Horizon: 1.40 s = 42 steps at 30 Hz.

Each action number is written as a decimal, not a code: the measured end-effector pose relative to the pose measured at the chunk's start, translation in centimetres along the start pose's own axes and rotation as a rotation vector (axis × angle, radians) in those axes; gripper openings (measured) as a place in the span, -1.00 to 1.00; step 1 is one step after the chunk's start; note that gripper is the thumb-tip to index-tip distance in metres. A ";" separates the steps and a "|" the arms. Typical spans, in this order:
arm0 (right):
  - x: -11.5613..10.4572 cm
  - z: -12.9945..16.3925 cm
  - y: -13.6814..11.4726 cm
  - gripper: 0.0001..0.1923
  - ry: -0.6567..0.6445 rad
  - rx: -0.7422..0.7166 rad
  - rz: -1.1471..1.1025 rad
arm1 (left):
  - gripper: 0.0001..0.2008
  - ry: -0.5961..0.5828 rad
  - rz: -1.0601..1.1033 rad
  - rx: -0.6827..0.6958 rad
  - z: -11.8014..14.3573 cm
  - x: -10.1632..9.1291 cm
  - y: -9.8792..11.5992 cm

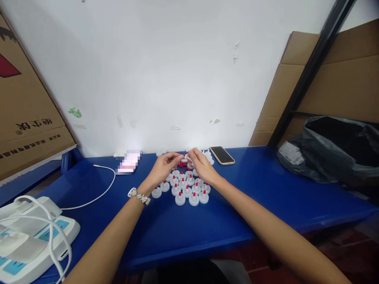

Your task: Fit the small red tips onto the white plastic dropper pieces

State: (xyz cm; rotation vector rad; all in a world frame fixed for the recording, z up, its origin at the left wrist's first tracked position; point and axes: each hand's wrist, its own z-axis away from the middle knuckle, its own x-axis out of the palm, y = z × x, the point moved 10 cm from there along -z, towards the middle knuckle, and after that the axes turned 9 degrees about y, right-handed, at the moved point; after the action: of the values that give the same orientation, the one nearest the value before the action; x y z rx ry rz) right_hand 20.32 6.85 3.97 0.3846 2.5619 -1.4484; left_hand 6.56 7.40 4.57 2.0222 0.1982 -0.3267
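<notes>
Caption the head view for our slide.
Left hand and right hand near red-tipped white caps on a blue table.

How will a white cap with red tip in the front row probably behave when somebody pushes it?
The white cap would probably slide rather than tip, because its wide base sits flat on the blue table. It seems light, being plastic-looking. If overturned, it might roll, being round.

A printed cardboard box (pixel 35 98) fills the upper left. At lower left sits a white power strip (pixel 44 236), a white cable (pixel 115 175) curving near it. Right of centre lies a smartphone (pixel 222 155); far right, a black plastic bag (pixel 322 157).
</notes>
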 end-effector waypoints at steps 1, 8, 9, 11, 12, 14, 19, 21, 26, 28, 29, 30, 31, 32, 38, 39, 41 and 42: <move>0.1 0.1 0.1 -0.64 0.006 0.006 -0.004 | -0.66 0.002 0.045 -0.023 0.2 0.2 -0.3; 0.8 0.4 0.4 -0.66 -0.009 0.035 -0.023 | -0.68 0.019 0.334 -0.145 0.8 0.8 -0.9; 0.8 0.4 0.3 -0.66 -0.014 0.038 -0.039 | -0.68 0.016 0.337 -0.153 0.9 0.8 -1.0; 0.7 0.5 0.1 -0.66 -0.013 0.044 -0.076 | -0.68 0.014 0.330 -0.161 1.1 0.9 -1.0; 0.7 0.5 0.0 -0.67 -0.013 0.048 -0.095 | -0.68 0.016 0.327 -0.160 1.2 0.9 -0.9; 0.7 0.6 -0.2 -0.67 -0.016 0.057 -0.144 | -0.71 0.023 0.332 -0.154 1.3 1.0 -0.7; 0.7 0.6 -0.6 -0.64 -0.007 0.081 -0.269 | -0.74 0.020 0.334 -0.129 1.6 1.3 0.2; 0.6 0.6 -0.6 -0.63 0.012 0.089 -0.291 | -0.74 0.021 0.336 -0.115 1.6 1.4 0.5; 0.4 0.3 -0.3 -0.59 0.047 0.113 -0.334 | -0.77 0.040 0.322 -0.075 1.5 1.4 0.7; 0.5 0.2 -0.3 -0.59 0.056 0.121 -0.371 | -0.78 0.045 0.303 -0.064 1.4 1.4 0.7; 0.5 0.1 -0.3 -0.59 0.062 0.125 -0.390 | -0.78 0.048 0.299 -0.059 1.4 1.4 0.7; 0.6 0.0 -0.3 -0.59 0.071 0.133 -0.410 | -0.78 0.051 0.300 -0.056 1.3 1.3 0.8; 0.7 0.0 -0.3 -0.60 0.082 0.144 -0.432 | -0.78 0.059 0.307 -0.053 1.3 1.2 0.9; 0.7 0.0 -0.3 -0.61 0.093 0.159 -0.455 | -0.78 0.072 0.317 -0.049 1.3 1.1 1.0; 0.4 0.0 -0.9 -0.64 0.159 0.135 -0.395 | -0.77 0.086 0.355 -0.040 1.4 1.2 1.4; 0.3 0.1 -1.2 -0.63 0.169 0.107 -0.359 | -0.77 0.079 0.367 -0.041 1.4 1.3 1.4; 0.0 0.1 -1.5 -0.62 0.193 0.056 -0.297 | -0.76 0.082 0.400 -0.057 1.4 1.4 1.1; -0.1 0.2 -1.5 -0.61 0.204 0.041 -0.271 | -0.76 0.089 0.417 -0.071 1.4 1.4 0.8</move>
State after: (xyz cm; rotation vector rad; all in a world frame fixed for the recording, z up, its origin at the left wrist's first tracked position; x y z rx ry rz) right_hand 19.97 5.94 5.13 0.2063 2.8416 -1.6293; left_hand 7.95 5.78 4.23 1.9519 -0.1558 0.0326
